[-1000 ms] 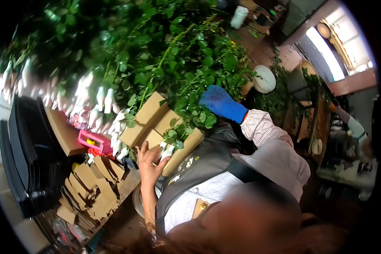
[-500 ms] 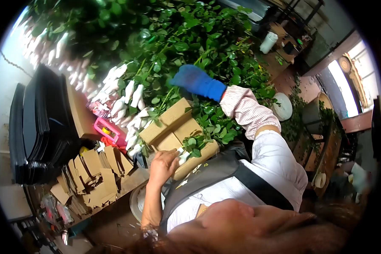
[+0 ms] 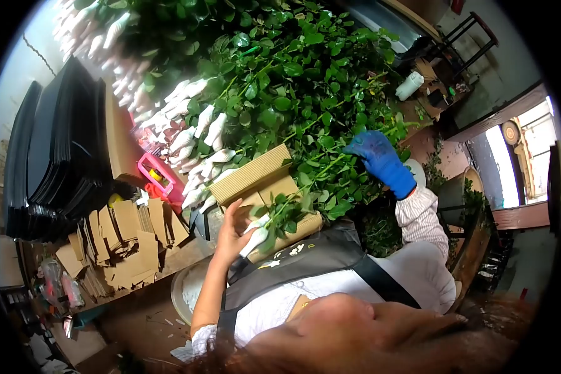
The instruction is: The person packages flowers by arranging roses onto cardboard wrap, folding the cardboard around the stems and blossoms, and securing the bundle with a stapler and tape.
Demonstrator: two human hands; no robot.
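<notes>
A big pile of green rose stems lies ahead, their buds wrapped in white sleeves. A bundle wrapped in corrugated cardboard rests against my apron. My bare left hand grips the white-sleeved bud end of one rose stem at the near edge of the cardboard. That stem runs up and to the right through the leaves. My right hand, in a blue glove, is closed on it at the right edge of the foliage.
A stack of black sheets stands at the left, with cut cardboard pieces heaped below it. A pink tool lies beside the buds. A white bottle and a wooden bench are at the right.
My gloved right hand has swung from above the cardboard bundle out to the right. The left hand stayed at the cardboard's near edge, where a sleeved bud now lies in its fingers.
</notes>
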